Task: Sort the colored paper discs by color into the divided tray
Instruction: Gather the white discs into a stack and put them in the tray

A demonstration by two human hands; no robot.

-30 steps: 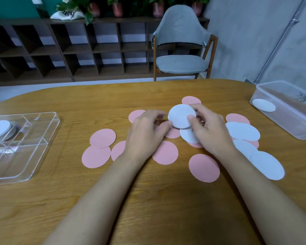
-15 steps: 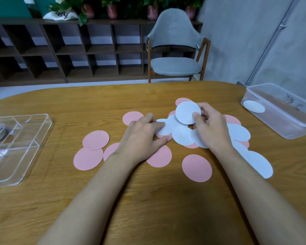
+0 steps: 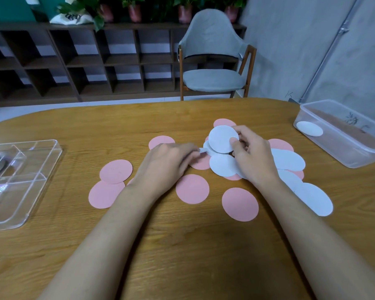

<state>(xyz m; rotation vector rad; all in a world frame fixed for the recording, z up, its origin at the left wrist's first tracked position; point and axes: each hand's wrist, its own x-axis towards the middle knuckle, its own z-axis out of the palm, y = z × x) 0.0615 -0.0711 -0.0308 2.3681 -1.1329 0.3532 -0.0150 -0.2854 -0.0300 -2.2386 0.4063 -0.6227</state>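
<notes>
Head view: the right hand [image 3: 252,156] pinches a white disc [image 3: 222,138] between thumb and fingers, holding it tilted up above the pile in the middle of the bench [image 3: 182,245]. The left hand [image 3: 167,163] lies palm down on the discs, its fingertips nipping the edge of a second white disc [image 3: 205,148] that sits partly under the lifted one. More white discs [image 3: 288,159] lie to the right of the hands; pink discs [image 3: 116,171] are spread flat left and front. The tray [image 3: 24,187] stands at the left edge of the bench, well apart from the pile, with white discs in its far compartment. A clear tub [image 3: 342,135] at the far right holds one white disc.
</notes>
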